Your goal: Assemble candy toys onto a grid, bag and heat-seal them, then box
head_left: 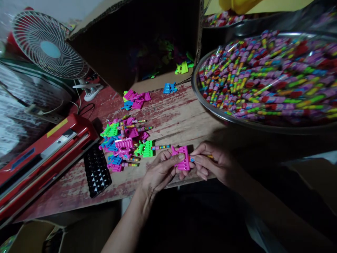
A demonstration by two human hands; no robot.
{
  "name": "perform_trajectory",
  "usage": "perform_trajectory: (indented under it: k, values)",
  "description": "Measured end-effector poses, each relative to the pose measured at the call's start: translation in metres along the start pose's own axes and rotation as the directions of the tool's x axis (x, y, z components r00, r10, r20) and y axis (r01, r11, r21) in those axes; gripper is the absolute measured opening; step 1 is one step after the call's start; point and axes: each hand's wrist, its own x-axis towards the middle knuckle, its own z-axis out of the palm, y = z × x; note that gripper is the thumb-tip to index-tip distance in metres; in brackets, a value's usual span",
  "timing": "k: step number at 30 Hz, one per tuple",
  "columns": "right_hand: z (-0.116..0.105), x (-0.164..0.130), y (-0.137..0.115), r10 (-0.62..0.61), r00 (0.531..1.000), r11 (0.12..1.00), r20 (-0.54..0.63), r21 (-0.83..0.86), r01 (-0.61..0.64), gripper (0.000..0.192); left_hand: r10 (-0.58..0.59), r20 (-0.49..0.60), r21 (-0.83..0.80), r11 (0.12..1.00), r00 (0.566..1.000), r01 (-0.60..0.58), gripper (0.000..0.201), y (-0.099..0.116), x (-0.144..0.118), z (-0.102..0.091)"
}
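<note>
Pink comb-shaped plastic toy piece: you hold it just above the near edge of the worn red-and-bare wooden table, between your two hands.
Left hand: closed around the left end of the pink piece, thumb pressed on its top.
Right hand: fingers pinched tight on a thin, cellophane-wrapped candy stick, its tip touching the pink piece's right edge.
Step in hand: by the look of it, you are fitting the candy stick into the pink piece.
Next move: likely needs the stick lined up with the piece and pushed in while your left hand holds steady.
Finished pile: to the left on the table, pink, green and blue pieces, several with sticks attached; too jumbled to count.
Small far group: about five loose pieces, plus one blue piece by the open cardboard box.
Candy supply: one wide round metal tray at far right, heaped with sticks beyond counting.
Also there: one white fan, one red heat sealer, one black studded block, all left.
</note>
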Motion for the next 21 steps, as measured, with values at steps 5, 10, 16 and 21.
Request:
perform_trajectory:
  k: [5,10,16,21]
  values:
    - [0.0078,-0.0006,-0.0024,-0.038,0.997,0.996,-0.07,-0.078,0.033,0.014,0.059,-0.054,0.024,0.998,0.997,-0.058,0.025,-0.0029,0.001,0.0038]
    - [0.0036,0.0,-0.0068,-0.015,0.996,0.966,-0.083,-0.257,-0.006,0.012,0.104,-0.092,0.085,0.992,0.99,-0.096,0.022,-0.0048,0.002,0.0077]
    - [0.0057,0.0045,-0.0048,-0.002,0.998,0.999,-0.07,-0.032,-0.001,0.014,0.104,-0.103,0.029,0.994,0.989,-0.102,0.022,-0.006,0.001,0.0062]
    - [0.0074,0.0049,0.0009,-0.003,1.0,0.996,0.005,0.094,0.003,0.016,0.062,-0.04,0.005,0.998,0.997,-0.062,0.026,-0.0051,-0.0034,0.0012]
